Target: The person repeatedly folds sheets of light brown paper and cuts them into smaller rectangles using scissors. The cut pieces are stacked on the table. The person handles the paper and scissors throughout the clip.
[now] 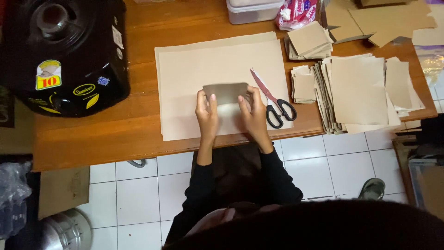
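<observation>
On the wooden table (115, 134), over a stack of big tan sheets (217, 65), we grasp a small piece of brown paper (225, 91) between both hands, our left hand (206, 113) pinching its left edge and our right hand (253, 111) its right edge, scissors (274, 103) just beside the right hand.

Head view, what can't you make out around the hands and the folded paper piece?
- Folded paper piece: lower edge hidden by left hand and right hand.
- Scissors: blade tip partly behind the right hand.
- Plastic container: cut off by top edge.
- Sandal: partly hidden by the head.
</observation>
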